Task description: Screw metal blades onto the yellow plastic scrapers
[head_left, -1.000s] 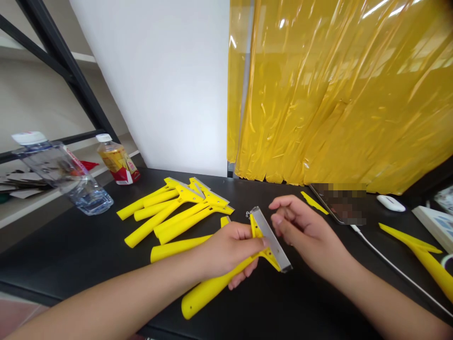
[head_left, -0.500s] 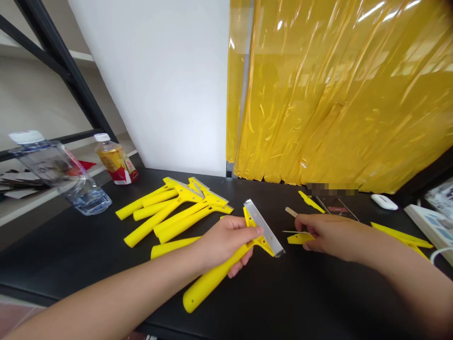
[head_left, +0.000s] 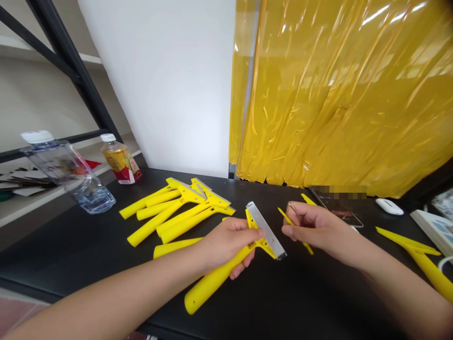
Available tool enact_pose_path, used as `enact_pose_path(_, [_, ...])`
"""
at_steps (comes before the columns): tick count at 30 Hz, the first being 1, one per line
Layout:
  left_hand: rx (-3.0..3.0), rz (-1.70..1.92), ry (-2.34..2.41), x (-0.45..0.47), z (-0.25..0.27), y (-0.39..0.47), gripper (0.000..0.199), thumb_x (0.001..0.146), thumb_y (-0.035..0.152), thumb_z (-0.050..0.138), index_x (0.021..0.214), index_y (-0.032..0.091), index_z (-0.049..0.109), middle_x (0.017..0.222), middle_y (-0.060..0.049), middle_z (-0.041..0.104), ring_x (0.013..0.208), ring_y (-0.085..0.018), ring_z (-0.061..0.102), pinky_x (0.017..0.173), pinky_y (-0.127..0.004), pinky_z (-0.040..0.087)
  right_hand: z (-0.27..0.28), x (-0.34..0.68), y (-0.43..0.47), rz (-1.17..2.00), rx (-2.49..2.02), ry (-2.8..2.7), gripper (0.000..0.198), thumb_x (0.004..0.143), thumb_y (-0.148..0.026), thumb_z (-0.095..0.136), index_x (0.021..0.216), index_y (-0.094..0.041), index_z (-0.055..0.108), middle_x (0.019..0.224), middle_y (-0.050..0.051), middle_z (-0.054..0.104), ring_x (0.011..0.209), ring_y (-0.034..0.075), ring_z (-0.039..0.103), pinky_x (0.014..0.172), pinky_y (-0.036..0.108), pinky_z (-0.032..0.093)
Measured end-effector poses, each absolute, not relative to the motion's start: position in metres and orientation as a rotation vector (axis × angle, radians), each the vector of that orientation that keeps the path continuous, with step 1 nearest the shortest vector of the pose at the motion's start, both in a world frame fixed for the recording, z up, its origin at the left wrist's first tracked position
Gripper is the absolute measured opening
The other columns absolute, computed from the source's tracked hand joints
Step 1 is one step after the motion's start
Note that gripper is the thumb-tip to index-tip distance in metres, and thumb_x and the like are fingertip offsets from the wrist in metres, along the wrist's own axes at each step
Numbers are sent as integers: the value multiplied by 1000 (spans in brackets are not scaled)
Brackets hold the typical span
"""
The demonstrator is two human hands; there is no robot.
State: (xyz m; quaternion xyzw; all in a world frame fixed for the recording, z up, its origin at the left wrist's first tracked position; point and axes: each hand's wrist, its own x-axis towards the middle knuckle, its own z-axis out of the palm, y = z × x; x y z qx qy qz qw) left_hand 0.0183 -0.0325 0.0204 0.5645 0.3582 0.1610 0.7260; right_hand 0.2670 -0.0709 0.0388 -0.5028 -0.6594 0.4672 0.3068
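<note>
My left hand (head_left: 230,248) is closed around a yellow scraper (head_left: 212,281) just below its head, the thumb resting on the silver metal blade (head_left: 265,229) that lies across it. The handle points down toward the front edge. To the right of that blade, my right hand (head_left: 311,222) pinches a thin yellow plastic strip (head_left: 286,216), tilted and apart from the scraper. A small shiny metal bit shows at the fingers of that hand; its kind cannot be made out. Several more yellow scrapers (head_left: 187,215) lie heaped beyond my left hand.
On the black tabletop (head_left: 300,297), a phone (head_left: 336,210) and a white earbud case (head_left: 389,206) lie at the back right. Another yellow scraper (head_left: 424,264) lies far right beside a white box (head_left: 432,231). Two bottles, one clear (head_left: 81,179) and one labelled (head_left: 122,163), stand left.
My right hand has lifted the yellow strip off the table and turned it, moving slightly up and left. My left hand keeps its grip on the scraper. The view has shifted slightly.
</note>
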Motion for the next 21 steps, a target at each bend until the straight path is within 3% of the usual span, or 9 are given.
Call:
enact_pose_path(2, [1241,358,790,19,20,-33,44,93,46,64,60,18,57,45,2,55,30,-12,49,29,-21,37,39,256,-76,1309,-1220,-1614,33,97,-47,67,85,-22,50,73,-6,45,61,9,35,56,24,32])
enact_pose_path(4, [1244,358,778,19,19,-33,44,93,46,63,59,18,56,45,2,54,30,-12,49,29,-21,37,38,247,-80,1358,-1128,-1515,23,99,-45,66,106,-25,56,80,-4,52,65,9,43,58,24,36])
enact_pose_path(7, [1249,357,758,18,18,-33,44,93,46,62,60,18,57,46,1,55,30,-12,49,30,-20,37,36,237,-83,1362,-1059,-1420,43,97,-40,71,132,-30,48,84,-4,61,67,11,52,60,25,41])
enact_pose_path(10, [1256,353,743,17,17,-33,43,93,46,61,61,17,57,48,0,57,31,-12,50,30,-20,37,33,234,-83,1339,-1113,-1391,29,93,-43,75,108,-25,57,77,-5,61,61,9,51,59,25,42])
enact_pose_path(13, [1264,339,726,17,15,-33,39,94,44,59,65,18,57,49,1,57,31,-11,49,30,-19,37,29,233,-81,1284,-1212,-1425,32,88,-46,79,85,-21,61,74,-3,59,64,9,50,59,24,40])
enact_pose_path(21, [1274,337,610,15,13,-34,31,97,41,49,79,17,59,53,2,57,32,-9,48,32,-18,37,15,226,-77,1218,-1268,-1446,35,89,-51,77,82,-21,59,76,-4,54,69,11,45,62,25,38])
